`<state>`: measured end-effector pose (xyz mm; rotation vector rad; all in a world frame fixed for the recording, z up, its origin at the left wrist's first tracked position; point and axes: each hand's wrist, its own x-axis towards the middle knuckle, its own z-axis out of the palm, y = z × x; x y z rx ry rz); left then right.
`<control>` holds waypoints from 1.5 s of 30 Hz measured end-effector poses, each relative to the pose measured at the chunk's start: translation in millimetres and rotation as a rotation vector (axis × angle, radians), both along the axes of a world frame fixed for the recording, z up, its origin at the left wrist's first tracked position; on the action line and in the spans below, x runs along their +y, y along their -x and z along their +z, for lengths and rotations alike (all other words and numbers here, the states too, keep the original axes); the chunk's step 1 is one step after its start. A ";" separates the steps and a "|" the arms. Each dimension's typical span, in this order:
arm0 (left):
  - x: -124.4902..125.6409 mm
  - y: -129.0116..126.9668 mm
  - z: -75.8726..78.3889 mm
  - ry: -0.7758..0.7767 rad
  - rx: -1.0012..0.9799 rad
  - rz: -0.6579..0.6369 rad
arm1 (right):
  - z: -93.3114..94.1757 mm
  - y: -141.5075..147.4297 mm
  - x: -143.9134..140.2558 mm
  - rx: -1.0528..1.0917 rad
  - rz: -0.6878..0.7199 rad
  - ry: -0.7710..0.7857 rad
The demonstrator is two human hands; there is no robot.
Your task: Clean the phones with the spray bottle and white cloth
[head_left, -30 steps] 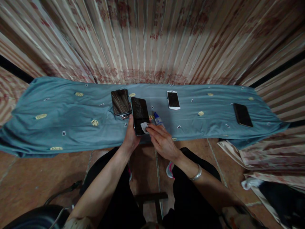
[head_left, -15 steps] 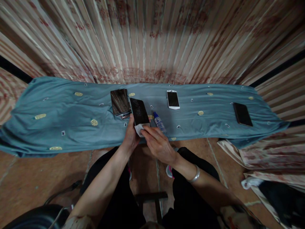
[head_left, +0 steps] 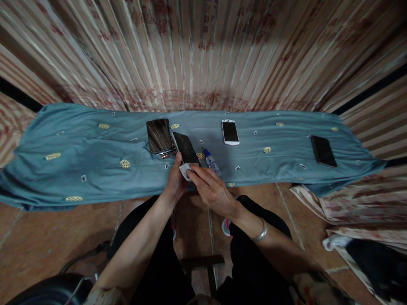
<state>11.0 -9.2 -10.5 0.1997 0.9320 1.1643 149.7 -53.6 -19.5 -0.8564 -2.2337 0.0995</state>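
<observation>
My left hand (head_left: 175,180) grips a dark-screened smartphone (head_left: 185,147) by its lower part, holding it tilted above the cloth. Pressed to the lower end of its screen is a white wipe (head_left: 184,171), pinched in the fingers of my right hand (head_left: 214,190). Just right of the phone lies a clear bottle with a blue cap (head_left: 212,162). To the left, a stack of phones (head_left: 159,135) sits close to the held one. The phone's lower edge is hidden by the wipe and fingers.
A blue-green patterned cloth (head_left: 95,161) covers the long table. A white phone (head_left: 230,132) lies beyond the bottle, and a black phone (head_left: 323,151) rests far right. Pleated curtains (head_left: 203,55) hang behind. A dark stool-like frame (head_left: 203,262) stands between my knees.
The droplets or smudges on the held phone's screen look fainter. My right hand and the wipe have shifted very slightly; the other things stay put.
</observation>
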 end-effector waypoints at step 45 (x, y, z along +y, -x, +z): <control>-32.9 -21.5 -35.9 -0.393 0.561 -0.279 | -9.9 -25.4 52.8 0.104 -0.331 0.059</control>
